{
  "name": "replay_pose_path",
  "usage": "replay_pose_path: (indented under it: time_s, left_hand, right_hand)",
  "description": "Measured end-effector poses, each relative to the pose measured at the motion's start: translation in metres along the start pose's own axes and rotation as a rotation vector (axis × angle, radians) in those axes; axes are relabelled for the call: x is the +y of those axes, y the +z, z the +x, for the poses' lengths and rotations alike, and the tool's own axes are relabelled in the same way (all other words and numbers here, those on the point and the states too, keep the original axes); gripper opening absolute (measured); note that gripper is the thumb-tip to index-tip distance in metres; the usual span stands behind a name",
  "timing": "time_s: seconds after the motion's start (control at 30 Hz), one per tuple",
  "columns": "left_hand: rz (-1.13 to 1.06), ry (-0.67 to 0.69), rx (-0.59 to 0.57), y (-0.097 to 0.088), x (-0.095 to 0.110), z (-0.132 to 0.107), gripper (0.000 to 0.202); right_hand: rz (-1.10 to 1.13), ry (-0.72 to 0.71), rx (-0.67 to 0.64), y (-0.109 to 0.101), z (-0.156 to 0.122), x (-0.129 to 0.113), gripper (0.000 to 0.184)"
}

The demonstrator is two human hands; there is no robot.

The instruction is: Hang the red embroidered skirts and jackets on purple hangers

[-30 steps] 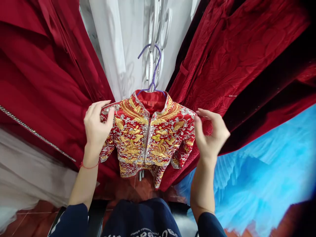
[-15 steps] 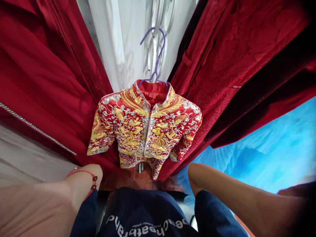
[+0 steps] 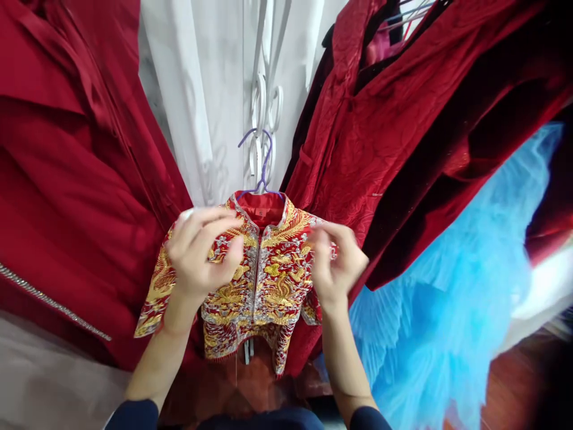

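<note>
A small red jacket with gold and silver embroidery hangs on a purple hanger in front of me. My left hand is at its left shoulder, fingers curled and pinching the fabric. My right hand is at its right shoulder, fingers curled onto the cloth and blurred by motion. Both sleeves of the jacket hang down beside my wrists.
Large red garments hang on the left and on the right. A white curtain and white ironwork stand behind the jacket. A bright blue tulle skirt fills the lower right. Pale fabric lies at lower left.
Half a second ago both forearms were low and close to the camera, off the jacket. Now both hands are back up at its shoulders. The view has shifted.
</note>
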State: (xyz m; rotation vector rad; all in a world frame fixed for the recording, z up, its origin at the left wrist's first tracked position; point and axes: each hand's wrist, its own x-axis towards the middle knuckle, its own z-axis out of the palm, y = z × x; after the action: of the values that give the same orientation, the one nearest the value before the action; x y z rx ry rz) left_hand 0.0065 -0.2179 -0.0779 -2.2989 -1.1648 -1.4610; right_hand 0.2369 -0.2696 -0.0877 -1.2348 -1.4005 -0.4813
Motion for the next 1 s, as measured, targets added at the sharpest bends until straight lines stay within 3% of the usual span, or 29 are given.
replay_pose_path:
  time_s: [0.07, 0.13, 0.17, 0.23, 0.3, 0.37, 0.6, 0.7, 0.87, 1.0]
  left_hand:
    - [0.034, 0.026, 0.131, 0.017, -0.003, 0.030, 0.050]
    - [0.065, -0.025, 0.178, 0.034, -0.018, 0.050, 0.073]
    - [0.081, -0.059, 0.139, 0.041, -0.027, 0.056, 0.077]
    - [0.141, -0.129, -0.049, 0.050, -0.046, 0.061, 0.075]
    - [0.230, -0.183, -0.228, 0.056, -0.057, 0.059, 0.073]
    - [0.307, -0.216, -0.289, 0.058, -0.061, 0.054, 0.075]
    - [0.333, -0.118, -0.201, 0.052, -0.060, 0.043, 0.071]
    - [0.198, -0.031, -0.175, 0.048, -0.057, 0.037, 0.071]
    - [-0.040, 0.141, -0.167, 0.043, -0.051, 0.026, 0.093]
    - [-0.059, 0.219, -0.200, 0.043, -0.053, 0.018, 0.071]
  right_hand:
    - [-0.055, 0.031, 0.020, 0.026, 0.012, 0.009, 0.035]
    - [-0.181, 0.023, -0.023, 0.048, 0.021, 0.028, 0.048]
    - [-0.214, -0.001, -0.087, 0.055, 0.023, 0.038, 0.048]
    - [-0.255, -0.055, -0.221, 0.063, 0.026, 0.058, 0.044]
    - [-0.287, -0.097, -0.298, 0.064, 0.026, 0.070, 0.044]
    - [-0.331, -0.097, -0.308, 0.063, 0.025, 0.074, 0.045]
    - [-0.396, -0.029, -0.350, 0.065, 0.028, 0.067, 0.049]
    - [-0.404, -0.027, -0.360, 0.063, 0.026, 0.065, 0.049]
    - [-0.386, -0.055, -0.367, 0.053, 0.018, 0.060, 0.045]
    - [-0.356, -0.057, -0.265, 0.049, 0.002, 0.045, 0.045]
